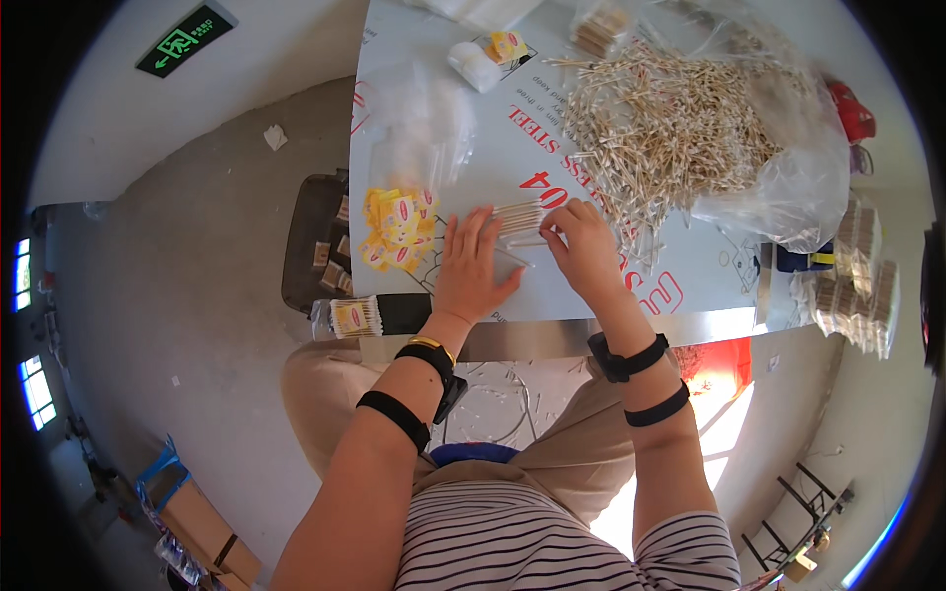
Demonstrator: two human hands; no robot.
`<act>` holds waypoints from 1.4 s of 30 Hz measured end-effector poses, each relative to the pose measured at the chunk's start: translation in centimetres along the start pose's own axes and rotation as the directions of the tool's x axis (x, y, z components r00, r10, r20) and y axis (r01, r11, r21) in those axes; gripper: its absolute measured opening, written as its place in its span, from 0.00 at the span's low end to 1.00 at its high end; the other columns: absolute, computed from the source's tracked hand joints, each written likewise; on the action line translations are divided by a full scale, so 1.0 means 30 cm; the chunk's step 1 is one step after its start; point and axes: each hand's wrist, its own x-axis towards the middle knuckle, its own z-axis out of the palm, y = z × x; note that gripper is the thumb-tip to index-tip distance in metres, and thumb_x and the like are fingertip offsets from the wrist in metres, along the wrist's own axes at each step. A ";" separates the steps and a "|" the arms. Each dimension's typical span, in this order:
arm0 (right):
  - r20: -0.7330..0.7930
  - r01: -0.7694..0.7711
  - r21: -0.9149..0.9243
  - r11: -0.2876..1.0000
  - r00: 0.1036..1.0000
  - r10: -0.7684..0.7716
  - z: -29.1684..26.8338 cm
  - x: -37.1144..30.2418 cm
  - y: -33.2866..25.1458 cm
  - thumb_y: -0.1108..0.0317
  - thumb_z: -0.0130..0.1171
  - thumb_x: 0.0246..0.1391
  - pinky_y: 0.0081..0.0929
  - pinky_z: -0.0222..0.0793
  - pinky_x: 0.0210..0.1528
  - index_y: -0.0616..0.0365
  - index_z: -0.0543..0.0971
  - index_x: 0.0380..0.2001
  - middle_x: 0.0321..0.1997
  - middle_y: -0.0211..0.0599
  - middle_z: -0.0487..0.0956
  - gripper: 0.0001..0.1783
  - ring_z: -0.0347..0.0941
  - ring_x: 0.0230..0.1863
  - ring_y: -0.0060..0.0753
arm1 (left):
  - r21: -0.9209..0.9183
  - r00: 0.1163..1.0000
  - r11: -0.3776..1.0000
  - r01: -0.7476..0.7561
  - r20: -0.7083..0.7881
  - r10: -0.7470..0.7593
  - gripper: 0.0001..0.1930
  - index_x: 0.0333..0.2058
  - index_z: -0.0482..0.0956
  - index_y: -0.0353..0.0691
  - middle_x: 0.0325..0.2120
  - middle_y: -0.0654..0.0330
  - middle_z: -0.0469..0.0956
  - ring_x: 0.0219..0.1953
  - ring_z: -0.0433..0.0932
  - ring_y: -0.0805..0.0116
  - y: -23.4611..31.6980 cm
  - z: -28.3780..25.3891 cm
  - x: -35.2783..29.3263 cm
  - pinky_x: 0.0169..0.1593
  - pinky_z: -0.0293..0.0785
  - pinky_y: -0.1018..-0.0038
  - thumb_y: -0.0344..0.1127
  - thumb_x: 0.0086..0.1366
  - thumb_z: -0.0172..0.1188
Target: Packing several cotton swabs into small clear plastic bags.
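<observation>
Looking down from my head, I see one neat row of slim, pale wooden cotton swabs on the table between my two hands; the sticks lie too close together to count. My left hand is open, fingers spread, its fingertips at the row's left end. My right hand is bent, thumb and fingertips drawn together at the row's right end; I cannot tell whether a stick is pinched there. Each forearm wears two black straps.

One big heap of loose pale swabs lies beyond my right hand, far too many to count, beside crumpled clear plastic sheeting. Near my left hand is one pile of small yellow-and-white printed cards, overlapping past counting, and beyond it one stack of clear plastic bags. One filled clear swab packet with a yellow label sits at the table's near left edge.

The surface is a silvery-grey metal table with red and black lettering. Left of it stands one dark open bin holding several small brown bundles. Around me are a grey floor, one green-lit exit sign and one brown cardboard box.
</observation>
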 end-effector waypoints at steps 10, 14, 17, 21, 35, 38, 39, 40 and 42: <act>0.065 0.135 -0.078 0.988 0.989 -0.130 0.030 -0.063 0.041 0.73 0.69 0.49 0.42 0.72 0.48 0.54 0.79 0.31 0.38 0.34 0.75 0.08 0.74 0.46 0.44 | -0.060 1.000 0.998 -0.009 -0.009 0.008 0.38 0.64 0.66 0.39 0.67 0.52 0.63 0.71 0.61 0.49 0.007 -0.005 -0.001 0.77 0.48 0.45 0.50 0.60 0.69; 0.027 0.046 0.048 0.998 0.999 -0.047 -0.032 -0.106 0.015 0.73 0.67 0.52 0.41 0.71 0.48 0.56 0.79 0.33 0.36 0.36 0.77 0.07 0.75 0.44 0.44 | -0.129 0.997 0.991 -0.029 -0.069 0.021 0.37 0.63 0.67 0.41 0.67 0.50 0.63 0.70 0.62 0.47 -0.011 -0.033 -0.005 0.77 0.49 0.45 0.49 0.59 0.70; 0.003 -0.043 0.235 0.971 0.999 0.044 -0.108 -0.167 -0.068 0.75 0.65 0.54 0.39 0.72 0.46 0.59 0.78 0.35 0.35 0.40 0.79 0.06 0.77 0.41 0.45 | -0.263 0.980 0.965 -0.007 -0.193 -0.046 0.32 0.59 0.71 0.43 0.65 0.52 0.66 0.67 0.65 0.47 0.025 -0.094 -0.021 0.70 0.59 0.47 0.46 0.58 0.72; -0.025 -0.045 0.333 0.942 0.998 0.056 -0.201 -0.279 -0.188 0.77 0.66 0.54 0.36 0.74 0.42 0.62 0.77 0.36 0.34 0.43 0.79 0.07 0.79 0.38 0.46 | -0.357 0.996 0.934 0.021 -0.076 -0.052 0.15 0.44 0.81 0.41 0.47 0.58 0.81 0.50 0.76 0.56 0.173 -0.231 -0.069 0.55 0.68 0.60 0.39 0.61 0.71; -0.146 -0.005 0.619 0.785 0.982 0.122 -0.407 -0.668 -0.467 0.81 0.63 0.56 0.24 0.72 0.44 0.62 0.83 0.40 0.37 0.32 0.80 0.09 0.76 0.38 0.26 | -0.868 0.940 0.415 0.273 0.148 -0.307 0.12 0.42 0.86 0.33 0.36 0.63 0.86 0.40 0.81 0.76 0.482 -0.552 -0.380 0.47 0.75 0.79 0.37 0.75 0.61; -0.145 -0.042 0.688 0.724 0.970 0.194 -0.421 -0.739 -0.489 0.79 0.65 0.56 0.26 0.72 0.46 0.62 0.84 0.39 0.37 0.34 0.81 0.08 0.76 0.39 0.29 | -0.880 0.949 0.387 0.275 0.184 -0.256 0.13 0.44 0.86 0.34 0.38 0.62 0.86 0.40 0.81 0.76 0.536 -0.561 -0.427 0.47 0.75 0.78 0.38 0.76 0.60; -0.153 -0.018 0.694 0.720 0.973 0.172 -0.414 -0.763 -0.497 0.80 0.65 0.56 0.26 0.72 0.46 0.61 0.84 0.40 0.37 0.35 0.80 0.08 0.77 0.40 0.30 | -0.888 0.952 0.359 0.286 0.222 -0.210 0.13 0.45 0.86 0.35 0.39 0.62 0.86 0.39 0.81 0.76 0.551 -0.555 -0.444 0.47 0.76 0.78 0.39 0.76 0.60; -0.162 0.006 0.699 0.716 0.975 0.151 -0.412 -0.786 -0.506 0.80 0.65 0.56 0.26 0.73 0.46 0.61 0.84 0.40 0.37 0.36 0.80 0.09 0.77 0.40 0.31 | -0.890 0.956 0.360 0.278 0.220 -0.196 0.13 0.45 0.86 0.35 0.39 0.62 0.86 0.39 0.81 0.76 0.557 -0.545 -0.458 0.47 0.76 0.78 0.39 0.76 0.60; -0.222 0.059 0.617 0.785 0.970 0.101 -0.421 -0.822 -0.519 0.78 0.66 0.55 0.27 0.72 0.45 0.59 0.84 0.40 0.35 0.34 0.79 0.09 0.76 0.38 0.32 | -0.816 0.816 -0.029 0.577 0.578 -0.013 0.12 0.47 0.86 0.38 0.40 0.61 0.85 0.40 0.81 0.75 0.554 -0.514 -0.485 0.47 0.77 0.77 0.40 0.76 0.59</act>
